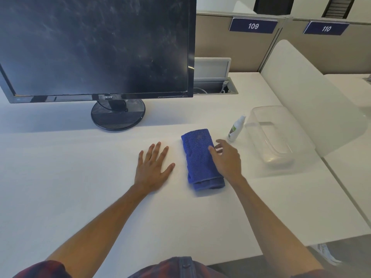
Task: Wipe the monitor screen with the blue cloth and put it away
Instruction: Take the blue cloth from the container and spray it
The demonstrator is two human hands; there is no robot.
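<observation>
On the white desk (80, 187), directly in front of the person, the blue cloth (200, 159) lies folded into a narrow rectangle, short edge toward the monitor (96, 47). The left hand (153, 167) rests flat on the desk just beside the cloth, fingers straight and spread, holding nothing. The right hand (226, 157) lies over the cloth's right edge with the thumb on the fabric; its fingers are relaxed, and whether they have begun to curl under the fold cannot be determined from this angle.

Step in hand, as judged: picking up the cloth. Procedure:
1. Close the right hand around the full thickness of the fold so the layers lift together.
2. Keep the cloth folded to present a flat pad to the screen.
3. Wipe in overlapping passes; the dark panel shows heavy smears and dust across most of its area.
4. Steady the monitor with the left hand, since its round base (118, 115) is small relative to the panel.

Surroundings: a small spray bottle (236, 128) stands near the cloth on the right, and a clear plastic container (281, 137) sits just beyond it, a probable storage place for the cloth. A frosted divider (313, 93) bounds the desk on the right. Beige partitions behind carry signs numbered 109 (253, 26) and 110 (326, 28). An open cable tray (214, 88) sits behind the monitor.
</observation>
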